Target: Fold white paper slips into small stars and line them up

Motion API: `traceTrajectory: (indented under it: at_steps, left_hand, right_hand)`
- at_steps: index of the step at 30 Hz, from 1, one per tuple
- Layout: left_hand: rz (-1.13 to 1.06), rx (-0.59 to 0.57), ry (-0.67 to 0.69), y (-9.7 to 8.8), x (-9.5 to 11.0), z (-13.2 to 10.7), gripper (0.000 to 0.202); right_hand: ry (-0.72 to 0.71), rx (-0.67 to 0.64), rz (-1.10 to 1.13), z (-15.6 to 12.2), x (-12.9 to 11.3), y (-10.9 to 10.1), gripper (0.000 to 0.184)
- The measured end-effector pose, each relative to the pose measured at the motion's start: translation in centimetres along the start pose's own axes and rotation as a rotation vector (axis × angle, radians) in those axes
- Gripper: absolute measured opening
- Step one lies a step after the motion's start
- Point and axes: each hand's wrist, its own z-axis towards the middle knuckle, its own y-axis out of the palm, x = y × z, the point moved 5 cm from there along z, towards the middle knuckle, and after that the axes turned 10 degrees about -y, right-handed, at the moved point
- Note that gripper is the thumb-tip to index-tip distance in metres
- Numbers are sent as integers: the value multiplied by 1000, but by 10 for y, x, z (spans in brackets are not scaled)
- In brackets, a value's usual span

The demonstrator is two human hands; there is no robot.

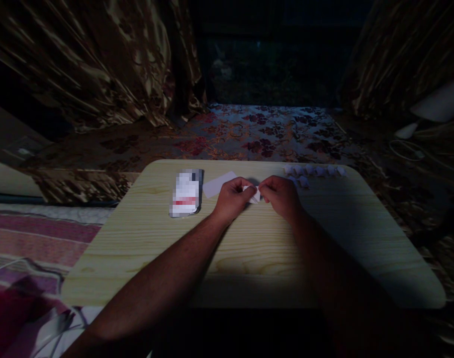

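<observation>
"Two bare hands are meeting above the far half of the counter [256, 248]. What are you seeing in them?"

"A small folded paper [253, 195], white, is showing between them. The left hand [229, 199] is gripping it, with the thumb pressing over its upper side."

"And the right hand [283, 195]?"

"Its fingers [267, 191] are closing together right at the paper's right edge. Whether they are gripping the paper as well, I am not managing to tell. Nor am I making out whether the paper is touching the wood."

"What is lying by the left hand?"

"A flat pale sheet [218, 185] is lying just beside it, reaching partly behind the hand. Farther left, what is looking like a phone [185, 194] is resting on the counter, its surface blurring into little squares."

"I am noticing small pale pieces [310, 171] beyond the right hand."

"Yes, they are sitting near the far edge, most of them lining up in a row, a couple lying nearer the hand. Their exact shape is getting lost in the dimness."

"Behind the counter, a flowered cloth [264, 132] is spreading toward the dark window."

"And a shiny brown curtain [137, 59] is hanging at the left, while striped bedding [40, 241] is lying below it."
</observation>
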Motion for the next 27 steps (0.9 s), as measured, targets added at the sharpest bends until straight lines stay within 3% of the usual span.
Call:
traceTrajectory:
  at_steps: [27]
  left_hand:
    - [-35, 0, -32, -1, -2, 1, 18]
  right_hand:
    - [2, 8, 14, -1, 0, 2, 15]
